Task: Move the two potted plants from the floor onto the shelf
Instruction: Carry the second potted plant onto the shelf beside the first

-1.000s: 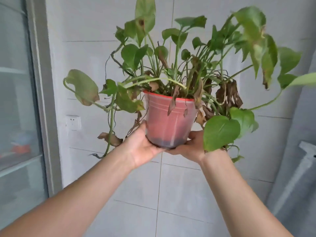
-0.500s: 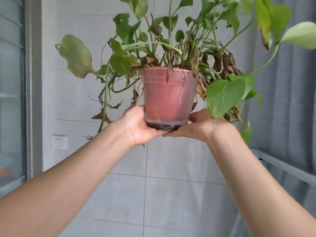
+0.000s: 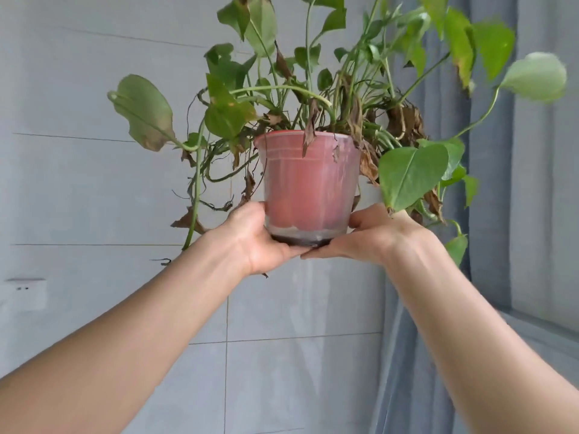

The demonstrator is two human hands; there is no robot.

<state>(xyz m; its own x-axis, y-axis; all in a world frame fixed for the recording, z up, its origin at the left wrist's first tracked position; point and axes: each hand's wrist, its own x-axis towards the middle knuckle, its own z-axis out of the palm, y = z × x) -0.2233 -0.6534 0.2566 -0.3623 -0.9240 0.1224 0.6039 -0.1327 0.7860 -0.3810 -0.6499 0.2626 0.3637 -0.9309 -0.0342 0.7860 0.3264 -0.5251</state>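
A potted plant in a red plastic pot (image 3: pixel 310 183) is held up in the air in front of a tiled wall. Its green leaves and several brown dried ones spread wide above and beside the pot, and long stems trail down on the left. My left hand (image 3: pixel 253 236) cups the pot's lower left side and base. My right hand (image 3: pixel 372 233) cups the lower right side, partly behind a large green leaf (image 3: pixel 410 177). The pot stands upright. No second plant and no shelf are in view.
A grey tiled wall (image 3: pixel 94 183) fills the left and centre, with a white wall socket (image 3: pixel 25 289) low on the left. A grey-blue curtain (image 3: pixel 488 245) hangs at the right, with a pale ledge (image 3: pixel 539 327) beside it.
The view has swung to the right: the socket and glass door slid toward the left edge and the curtain came further in. Both hands keep the same hold on the pot.
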